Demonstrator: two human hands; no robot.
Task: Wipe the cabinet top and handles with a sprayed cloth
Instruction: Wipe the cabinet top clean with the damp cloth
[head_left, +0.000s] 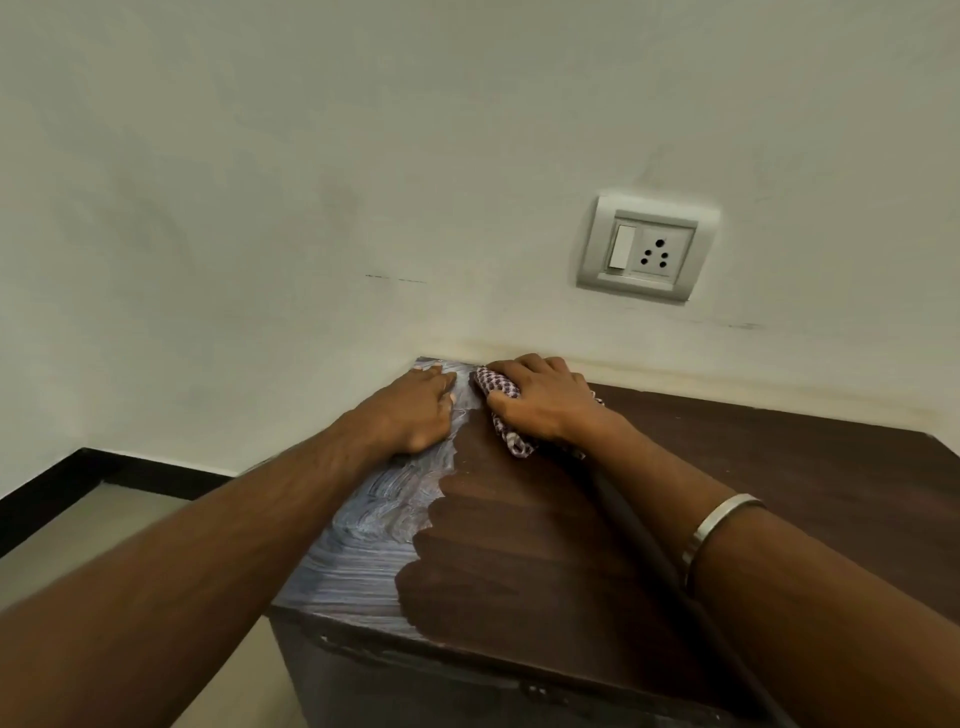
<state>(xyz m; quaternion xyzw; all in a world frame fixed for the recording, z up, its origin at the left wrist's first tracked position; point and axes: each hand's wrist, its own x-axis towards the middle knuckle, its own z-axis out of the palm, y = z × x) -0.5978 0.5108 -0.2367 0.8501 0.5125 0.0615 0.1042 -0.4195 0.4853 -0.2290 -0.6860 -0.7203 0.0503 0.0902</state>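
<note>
A dark brown wooden cabinet top (545, 561) fills the lower middle, its left strip covered in pale grey dusty smears. My right hand (545, 402) presses a bunched white-and-purple patterned cloth (501, 395) onto the far left corner near the wall. My left hand (415, 410) lies flat, palm down, on the smeared strip right beside the cloth, holding nothing. The cabinet's front face (415, 686) shows at the bottom; no handles are clearly visible.
A pale wall rises directly behind the cabinet, with a switch-and-socket plate (647, 249) above the right side. A dark cable (665, 571) runs across the top under my right forearm. Beige floor (104, 525) and black skirting lie to the left.
</note>
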